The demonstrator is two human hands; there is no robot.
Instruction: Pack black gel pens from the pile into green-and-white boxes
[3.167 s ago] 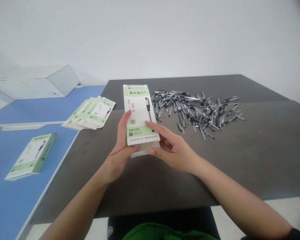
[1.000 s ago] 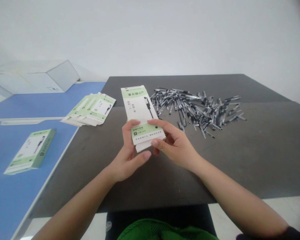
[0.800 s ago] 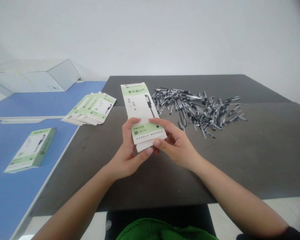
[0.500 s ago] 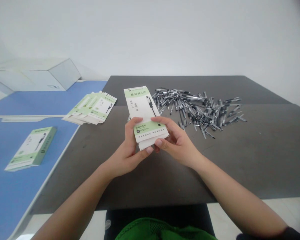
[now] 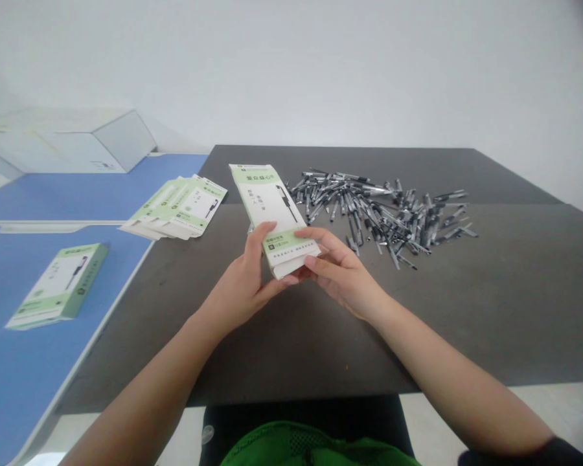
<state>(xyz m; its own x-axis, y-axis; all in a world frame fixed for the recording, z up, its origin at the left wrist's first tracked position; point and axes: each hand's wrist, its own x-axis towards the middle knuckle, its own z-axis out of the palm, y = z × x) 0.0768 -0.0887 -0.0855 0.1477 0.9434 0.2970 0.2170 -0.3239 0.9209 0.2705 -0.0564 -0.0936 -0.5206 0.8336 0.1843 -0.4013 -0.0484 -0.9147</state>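
A white and light-green pen box [image 5: 269,200], printed with a black pen, is held up over the dark table between both hands. Its near end with a white flap [image 5: 291,264] faces me. My left hand [image 5: 245,275] grips the lower left side, thumb and forefinger along the edge. On the right, my right hand [image 5: 342,268] closes round the lower right corner, its thumb at the flap. Its remaining fingers are partly hidden under the box. Behind the box lies a loose heap of black and clear pens [image 5: 388,213].
Several flat pen cartons [image 5: 187,207] lie fanned across the joint between the blue table [image 5: 14,382] and the dark table [image 5: 490,310]. A filled-out pen box [image 5: 61,285] rests on the blue table. A large white carton [image 5: 68,145] stands at the back left.
The box has shifted slightly left and tilted further, its far end swinging left. My right thumb has moved up a little at the flap. The pens and other cartons stay put.
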